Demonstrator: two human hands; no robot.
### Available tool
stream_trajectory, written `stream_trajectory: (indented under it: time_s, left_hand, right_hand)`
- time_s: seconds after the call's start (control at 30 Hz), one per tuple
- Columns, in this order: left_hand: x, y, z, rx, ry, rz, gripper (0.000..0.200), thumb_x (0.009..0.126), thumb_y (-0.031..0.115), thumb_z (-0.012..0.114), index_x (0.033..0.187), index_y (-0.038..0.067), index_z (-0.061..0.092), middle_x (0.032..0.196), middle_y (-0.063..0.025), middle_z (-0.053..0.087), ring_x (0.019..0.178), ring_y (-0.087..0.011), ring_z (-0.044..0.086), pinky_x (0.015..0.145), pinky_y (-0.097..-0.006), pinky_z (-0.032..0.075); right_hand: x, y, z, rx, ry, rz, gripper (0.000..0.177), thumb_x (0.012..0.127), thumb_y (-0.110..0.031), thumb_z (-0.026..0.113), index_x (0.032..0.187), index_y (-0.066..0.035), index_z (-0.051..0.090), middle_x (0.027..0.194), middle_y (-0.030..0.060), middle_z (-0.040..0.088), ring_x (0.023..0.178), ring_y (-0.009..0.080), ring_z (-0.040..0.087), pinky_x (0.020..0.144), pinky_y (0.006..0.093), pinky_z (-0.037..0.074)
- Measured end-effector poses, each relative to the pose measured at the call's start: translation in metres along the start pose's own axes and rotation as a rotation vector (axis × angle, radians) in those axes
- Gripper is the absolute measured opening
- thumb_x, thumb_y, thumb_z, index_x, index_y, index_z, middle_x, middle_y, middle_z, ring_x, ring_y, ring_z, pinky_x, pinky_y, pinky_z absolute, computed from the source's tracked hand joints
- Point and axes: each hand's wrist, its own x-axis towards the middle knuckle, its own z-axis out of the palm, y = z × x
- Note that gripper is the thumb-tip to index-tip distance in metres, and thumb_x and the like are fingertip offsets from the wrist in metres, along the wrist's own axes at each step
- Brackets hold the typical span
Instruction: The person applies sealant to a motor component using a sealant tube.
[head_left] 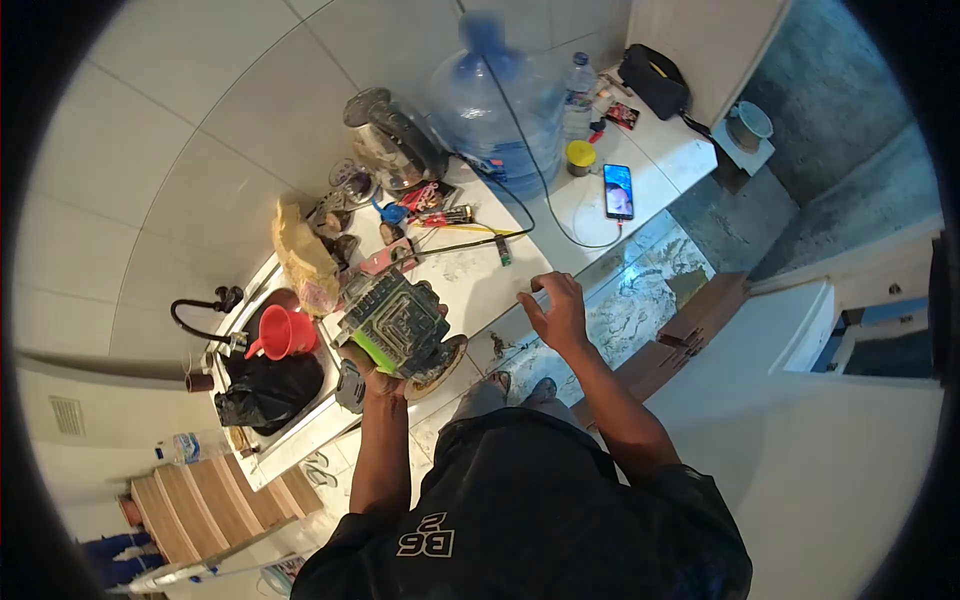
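My left hand (372, 372) is wrapped round the lower left edge of a dusty dark power tool (400, 322). The tool has a square ridged casing, a bright green strip and a round disc at its lower right. It is held over the front of the white counter (470, 285), tilted toward me. My right hand (560, 312) hovers near the counter's front edge with its fingers loosely bent, thumb and forefinger apart, nothing in them. A small dark grey object (350, 388) lies beside the sink, close to my left hand.
Left on the counter is a sink (322, 372) with a red dipper (284, 332) and black plastic bag (275, 390). Behind stand a kettle (390, 145) and large water bottle (500, 120). A phone (618, 192) charges on a cable (548, 200). Wooden steps (205, 505) are lower left.
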Motion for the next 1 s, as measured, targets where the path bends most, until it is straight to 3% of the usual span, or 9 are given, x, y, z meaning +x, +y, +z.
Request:
stream_trajectory:
  time_s: [0.07,0.17,0.3,0.4,0.43,0.53,0.67,0.77,1.0]
  left_hand:
    - [-0.009,0.005,-0.003,-0.085,-0.01,0.014,0.129,0.065,0.089,0.068,0.16,0.01,0.032,0.153,-0.0272,0.047,0.134,-0.0479,0.055,0.11,-0.0624,0.05]
    - [-0.011,0.008,0.011,0.066,0.159,0.104,0.11,0.076,0.082,0.067,0.158,0.015,0.037,0.149,-0.0212,0.054,0.132,-0.0421,0.058,0.119,-0.067,0.035]
    - [-0.005,-0.001,0.012,-0.199,0.229,0.082,0.104,0.077,0.085,0.064,0.153,0.016,0.047,0.145,-0.0178,0.058,0.128,-0.0369,0.061,0.118,-0.0578,0.041]
    - [0.004,-0.003,0.024,-0.221,0.205,0.039,0.103,0.081,0.083,0.061,0.156,0.016,0.041,0.147,-0.0133,0.056,0.129,-0.0321,0.06,0.111,-0.0544,0.049]
    - [0.008,-0.004,0.029,-0.299,0.264,0.022,0.102,0.078,0.088,0.059,0.151,0.017,0.05,0.139,-0.016,0.063,0.123,-0.0346,0.064,0.114,-0.0558,0.045]
    - [0.018,-0.007,0.034,-0.369,0.291,-0.029,0.099,0.08,0.086,0.059,0.149,0.016,0.053,0.137,-0.0159,0.064,0.123,-0.0341,0.064,0.113,-0.0531,0.047]
    - [0.032,-0.011,0.041,-0.394,0.29,-0.116,0.086,0.084,0.079,0.063,0.14,0.015,0.061,0.136,-0.0099,0.067,0.123,-0.0278,0.065,0.11,-0.0455,0.05]
    - [0.038,-0.017,0.04,-0.451,0.296,-0.134,0.09,0.085,0.081,0.061,0.139,0.009,0.061,0.136,-0.0133,0.067,0.124,-0.0295,0.064,0.111,-0.0465,0.049]
    - [0.045,-0.022,0.051,-0.485,0.306,-0.222,0.086,0.086,0.082,0.059,0.139,0.013,0.062,0.14,-0.0118,0.064,0.128,-0.0287,0.062,0.112,-0.0467,0.049]
  right_hand:
    - [0.008,-0.001,0.016,-0.073,-0.002,-0.028,0.021,0.085,-0.021,0.079,0.095,-0.007,0.066,0.097,0.0096,0.067,0.101,0.0339,0.061,0.096,0.0477,0.042]
    - [0.011,0.008,0.036,-0.168,0.009,-0.092,0.023,0.083,-0.023,0.079,0.094,-0.008,0.066,0.098,0.0076,0.067,0.106,0.032,0.059,0.099,0.0471,0.039]
    - [0.011,0.009,0.041,-0.2,0.034,-0.122,0.024,0.082,-0.024,0.078,0.098,-0.009,0.067,0.102,0.006,0.064,0.108,0.0301,0.057,0.102,0.0464,0.038]
    - [0.01,0.009,0.039,-0.244,0.023,-0.134,0.029,0.082,-0.024,0.079,0.104,-0.009,0.067,0.108,0.0077,0.063,0.111,0.0312,0.056,0.102,0.0472,0.038]
    - [0.009,0.01,0.038,-0.254,0.03,-0.132,0.029,0.082,-0.024,0.079,0.104,-0.009,0.067,0.108,0.0077,0.063,0.111,0.0312,0.056,0.102,0.0472,0.038]
    - [0.007,0.011,0.037,-0.266,0.058,-0.102,0.036,0.083,-0.026,0.08,0.111,-0.009,0.066,0.115,0.0097,0.062,0.116,0.0327,0.054,0.103,0.0482,0.038]
    - [0.004,0.011,0.036,-0.304,0.051,-0.102,0.043,0.083,-0.028,0.081,0.117,-0.008,0.065,0.119,0.011,0.063,0.117,0.0345,0.054,0.104,0.0494,0.038]
    - [0.002,0.011,0.037,-0.297,0.071,-0.109,0.046,0.082,-0.028,0.082,0.119,-0.008,0.064,0.121,0.0117,0.063,0.117,0.0361,0.055,0.103,0.0502,0.04]
    - [-0.004,0.011,0.035,-0.273,0.011,-0.024,0.061,0.079,-0.032,0.083,0.13,-0.005,0.063,0.128,0.0166,0.06,0.125,0.0378,0.052,0.108,0.0505,0.037]
